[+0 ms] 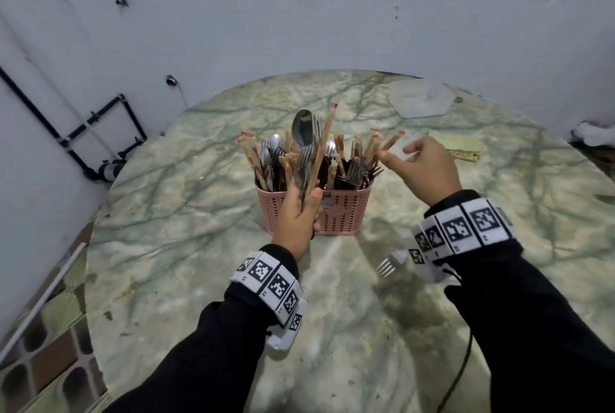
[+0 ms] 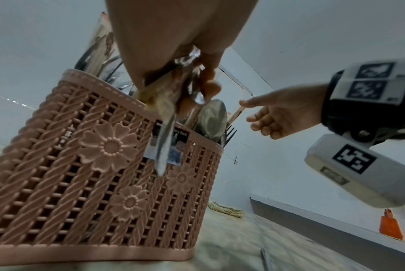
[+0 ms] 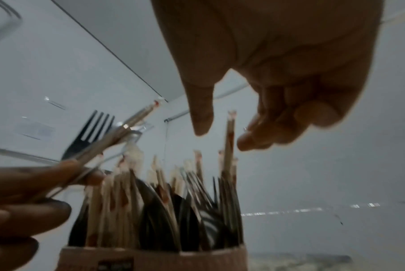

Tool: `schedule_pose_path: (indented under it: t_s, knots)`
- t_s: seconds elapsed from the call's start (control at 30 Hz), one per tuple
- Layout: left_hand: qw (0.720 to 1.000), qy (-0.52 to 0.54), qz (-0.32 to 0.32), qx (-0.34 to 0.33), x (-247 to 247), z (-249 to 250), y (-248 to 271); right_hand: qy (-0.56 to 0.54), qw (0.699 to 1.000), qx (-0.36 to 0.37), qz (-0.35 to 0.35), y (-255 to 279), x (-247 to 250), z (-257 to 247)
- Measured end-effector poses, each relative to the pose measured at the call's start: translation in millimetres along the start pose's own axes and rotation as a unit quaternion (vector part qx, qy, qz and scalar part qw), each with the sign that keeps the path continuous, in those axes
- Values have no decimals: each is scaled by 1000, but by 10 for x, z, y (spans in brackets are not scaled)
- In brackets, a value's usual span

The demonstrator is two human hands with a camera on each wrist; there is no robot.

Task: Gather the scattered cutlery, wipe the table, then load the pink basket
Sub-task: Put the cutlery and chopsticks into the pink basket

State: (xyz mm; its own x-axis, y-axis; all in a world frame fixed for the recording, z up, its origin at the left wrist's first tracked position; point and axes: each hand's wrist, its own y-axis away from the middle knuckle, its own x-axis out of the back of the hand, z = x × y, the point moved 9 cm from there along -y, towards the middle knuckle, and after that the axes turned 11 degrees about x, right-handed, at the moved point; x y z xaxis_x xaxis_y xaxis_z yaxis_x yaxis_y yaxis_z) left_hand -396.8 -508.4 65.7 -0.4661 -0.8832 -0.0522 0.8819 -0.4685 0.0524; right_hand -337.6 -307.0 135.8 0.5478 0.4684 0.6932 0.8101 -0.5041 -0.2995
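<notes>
Pink basket (image 1: 336, 213) stood mid-table (image 1: 173, 246), packed with cutlery. Left hand (image 1: 296, 216) gripped a fork-and-chopstick bundle (image 1: 311, 159) at its near side. Right hand (image 1: 429, 169) hovered over the right rim, fingers loose, holding nothing. Only the head view showed a stray fork (image 1: 387, 265) and the folded cloth (image 1: 461, 146).

Your basket (image 1: 336, 213): pink, woven lattice, moulded flowers, black label. Your table (image 1: 186, 246): pale green marble, dark green veins. Chopstick sleeves (image 1: 249, 153): cream, red print. Forks and spoons (image 1: 301, 128): silver. Cloth (image 1: 461, 146): pale yellow. Your sleeves (image 1: 532, 306): black; wristbands (image 1: 466, 226) white with black square codes.
</notes>
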Motion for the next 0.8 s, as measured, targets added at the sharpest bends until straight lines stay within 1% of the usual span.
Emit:
schedule_pose_path:
  t_s: [0.03, 0.07, 0.1, 0.13, 0.17, 0.2, 0.3, 0.37, 0.43, 0.53, 0.6, 0.7, 0.73, 0.77, 0.8]
  knots:
    - [1000, -1, -6, -5, -21, 28, 16, -6, 999, 5, -48, 69, -53, -60]
    - [1000, -10, -14, -12, -62, 50, 27, -36, 991, 22, -124, 147, -194, -144]
    - [999, -24, -29, -17, -133, 87, 57, -74, 973, 38, -215, 274, -367, -266]
    - [998, -39, -48, -15, -218, 101, 87, -109, 948, 56, -295, 417, -538, -385]
    - [996, -50, -69, -7, -310, 100, 121, -146, 925, 74, -344, 534, -670, -489]
    - [994, -57, -89, 0, -389, 83, 154, -192, 911, 82, -355, 593, -760, -538]
    - [992, -74, -101, -8, -470, 40, 234, -329, 897, 55, -289, 578, -811, -508]
    - [991, -87, -105, 3, -459, -12, 268, -359, 889, 47, -279, 590, -846, -466]
    - [991, -92, -97, 14, -415, -64, 278, -345, 895, 55, -279, 622, -878, -463]
    - [993, -83, -75, 28, -297, -117, 254, -295, 919, 66, -254, 599, -873, -433]
    - [995, -63, -71, 35, -215, -139, 224, -257, 931, 86, -243, 550, -841, -449]
    - [992, -101, -66, 21, -100, -73, 194, -259, 937, 102, -213, 445, -759, -541]
    - [992, -118, -47, 8, -37, -31, 188, -262, 937, 107, -203, 403, -724, -593]
    - [991, -134, -11, -8, 60, 16, 177, -262, 939, 110, -193, 354, -687, -638]
    - [988, -147, 42, -26, 191, 71, 176, -262, 941, 108, -184, 295, -653, -666]
